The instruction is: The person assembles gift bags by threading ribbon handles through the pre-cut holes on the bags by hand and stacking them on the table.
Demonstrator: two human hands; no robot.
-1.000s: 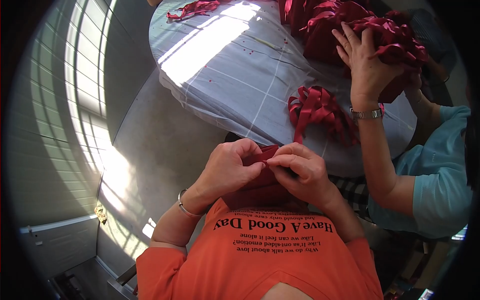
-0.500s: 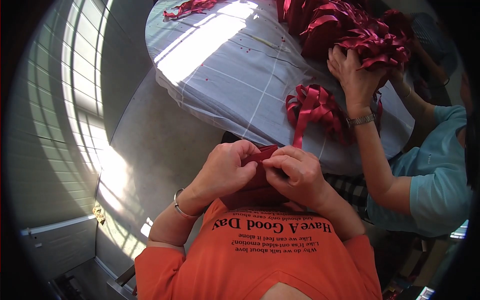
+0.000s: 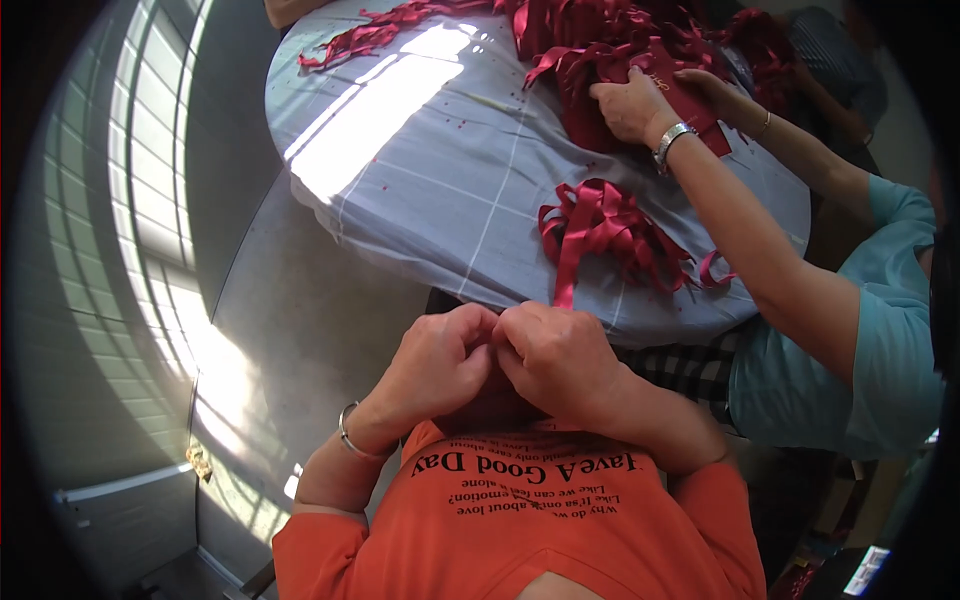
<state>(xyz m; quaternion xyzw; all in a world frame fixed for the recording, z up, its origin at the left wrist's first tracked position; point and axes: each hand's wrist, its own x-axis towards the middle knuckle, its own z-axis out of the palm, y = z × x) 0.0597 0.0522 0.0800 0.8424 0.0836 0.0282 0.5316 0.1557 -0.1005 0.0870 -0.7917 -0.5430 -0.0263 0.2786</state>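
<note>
My left hand (image 3: 442, 358) and my right hand (image 3: 562, 360) are together in front of my chest, fingers closed and fingertips touching or nearly so. Below and between them shows a dark red bag-like piece (image 3: 497, 405), mostly hidden and in shadow. Both hands pinch at its upper edge; the exact grip is covered by my fingers. Just beyond my right hand, a strip of shiny red ribbon (image 3: 567, 265) runs down from a loose ribbon bundle (image 3: 605, 225) on the table. Whether the strip reaches my fingers, I cannot tell.
A round table with a pale checked cloth (image 3: 430, 220) stands ahead. At its far side lies a heap of dark red bags and ribbons (image 3: 570, 60). To the right, a co-worker's hand (image 3: 635, 105) handles a red bag (image 3: 690, 110). More ribbon (image 3: 350, 45) lies far left.
My hands have drawn together, the right one moving left, so the red piece between them is now mostly covered. The co-worker's hands have shifted left and turned a red bag into view.
</note>
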